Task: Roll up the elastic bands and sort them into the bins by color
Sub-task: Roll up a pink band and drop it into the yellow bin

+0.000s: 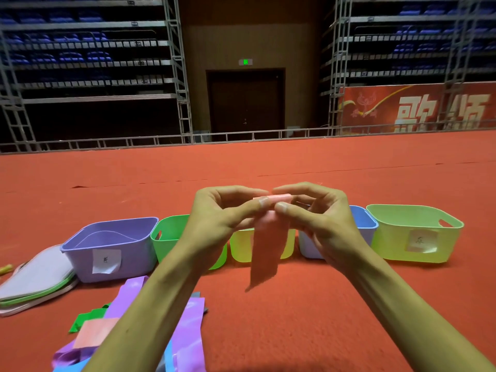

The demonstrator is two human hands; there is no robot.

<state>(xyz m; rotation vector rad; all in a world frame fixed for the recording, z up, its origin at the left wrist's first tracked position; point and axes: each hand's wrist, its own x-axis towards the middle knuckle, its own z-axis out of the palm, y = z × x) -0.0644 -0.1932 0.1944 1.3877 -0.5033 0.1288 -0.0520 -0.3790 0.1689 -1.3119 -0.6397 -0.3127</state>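
Five bins in a row, left to right: purple bin [110, 245], green bin [167, 234], yellow bin [241, 248], blue bin [362, 218], lime bin [413, 232]. Can't really see inside any, and the hands cover the middle ones. The left hand [214, 218] and right hand [322, 218] both pinch the rolled top of a pink band [265, 251], its tail dangling in front of the yellow bin. Loose bands [188, 331] lie near left on the red carpet [322, 304], with lids [37, 280] stacked left of the purple bin. Folded bleachers [88, 49] and a dark door [245, 100] are far back.

Head-worn camera faces forward, angled down, near bins [80, 261].
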